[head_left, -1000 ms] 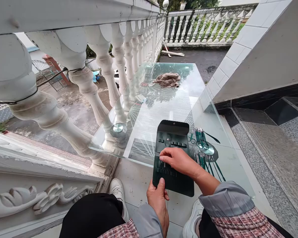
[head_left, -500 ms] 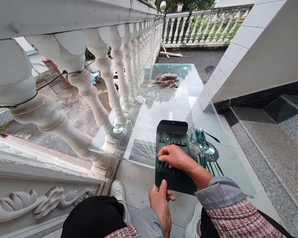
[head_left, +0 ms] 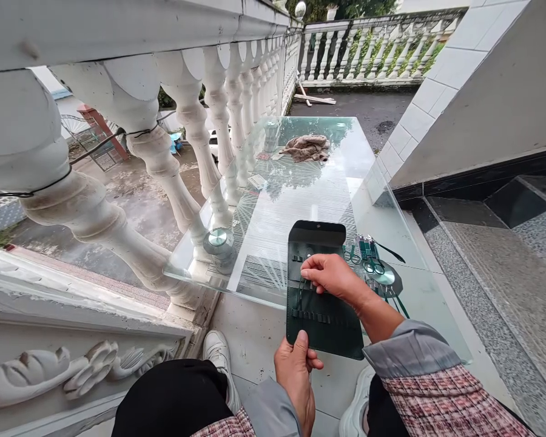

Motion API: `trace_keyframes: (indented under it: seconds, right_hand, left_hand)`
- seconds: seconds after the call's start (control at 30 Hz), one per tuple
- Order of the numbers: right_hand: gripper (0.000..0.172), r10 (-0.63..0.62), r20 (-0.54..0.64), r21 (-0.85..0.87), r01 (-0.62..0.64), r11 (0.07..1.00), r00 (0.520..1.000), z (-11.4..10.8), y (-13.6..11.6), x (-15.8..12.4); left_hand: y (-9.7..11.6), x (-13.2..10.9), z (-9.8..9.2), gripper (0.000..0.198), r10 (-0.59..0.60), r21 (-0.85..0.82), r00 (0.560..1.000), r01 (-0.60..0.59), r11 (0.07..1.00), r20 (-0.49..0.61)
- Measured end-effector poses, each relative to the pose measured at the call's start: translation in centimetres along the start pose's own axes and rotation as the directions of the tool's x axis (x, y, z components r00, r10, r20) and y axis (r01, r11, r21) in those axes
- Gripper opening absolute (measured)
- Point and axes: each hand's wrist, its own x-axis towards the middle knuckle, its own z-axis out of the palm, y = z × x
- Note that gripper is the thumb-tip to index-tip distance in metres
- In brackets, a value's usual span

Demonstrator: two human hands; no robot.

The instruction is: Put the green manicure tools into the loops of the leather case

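A dark green manicure case [head_left: 325, 337] lies unfolded at the near edge of the glass table, its lower part jutting past the edge. My left hand [head_left: 296, 373] is closed on the case's bottom edge, thumb on top. Over the middle of the case, my right hand [head_left: 330, 273] pinches a slim metal tool [head_left: 301, 294], which points down towards the row of elastic loops [head_left: 316, 316]. The fingers partly hide it, so its exact kind is unclear. Right of the case lie green-handled scissors [head_left: 351, 255], nail clippers [head_left: 367, 245] and several slim tools [head_left: 398, 301], partly behind my right arm.
The glass table [head_left: 273, 291] bears a crumpled brown cloth [head_left: 306, 148] farther back and a small card [head_left: 257, 181] on the left. A white balustrade [head_left: 188, 127] runs along the left. Stone steps [head_left: 491, 255] rise on the right.
My right hand has moved up and slightly right over the case, with the slim tool in its fingers, baring more of the lower loops. My left hand keeps its hold.
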Motion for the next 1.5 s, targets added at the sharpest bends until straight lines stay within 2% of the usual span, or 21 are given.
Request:
trace_keyframes:
  seconds: [0.17,0.33,0.43,0.53,0.73,0.9,1.27,1.5]
  right_hand:
    - [0.01,-0.011,-0.076,0.067,0.016,0.998,0.997,-2.3,-0.7,-0.5]
    - [0.019,0.023,-0.182,0.121,-0.001,0.993,0.983,-6.3,-0.5,-1.9]
    - [0.022,0.065,-0.154,0.098,-0.05,0.994,0.986,-8.6,0.5,-2.8]
    - [0.023,0.129,-0.114,0.039,-0.126,0.991,0.985,-10.0,1.6,-3.4]
    - [0.016,0.2,-0.121,-0.16,-0.218,0.963,0.972,-10.0,3.9,-2.6]
    - [0.009,0.207,-0.148,-0.223,-0.236,0.946,0.967,-9.8,5.1,-1.6]
    - [0.005,0.134,-0.165,-0.268,-0.175,0.947,0.977,-9.1,4.9,-1.6]
    - [0.006,0.14,-0.174,-0.32,-0.19,0.928,0.975,-8.7,4.6,-1.6]
  left_hand:
    - [0.4,-0.2,0.1,0.055,-0.011,-0.004,1.0,0.011,1.0,0.005]
    - [0.7,-0.4,0.1,0.057,-0.047,0.023,0.999,0.046,0.999,0.012]
    - [0.7,-0.3,0.1,0.056,-0.043,0.029,0.999,0.043,0.999,0.012]
    - [0.6,-0.3,0.2,0.056,-0.044,0.03,0.999,0.044,0.999,0.004]
    - [0.4,-0.3,0.3,0.056,-0.037,0.022,0.999,0.037,0.999,-0.003]
    - [0.4,-0.2,0.3,0.054,-0.045,0.03,0.999,0.045,0.999,-0.002]
    - [0.3,-0.2,0.3,0.048,-0.039,0.026,0.999,0.039,0.999,-0.014]
    - [0.3,-0.2,0.3,0.055,-0.041,0.031,0.999,0.04,0.999,0.016]
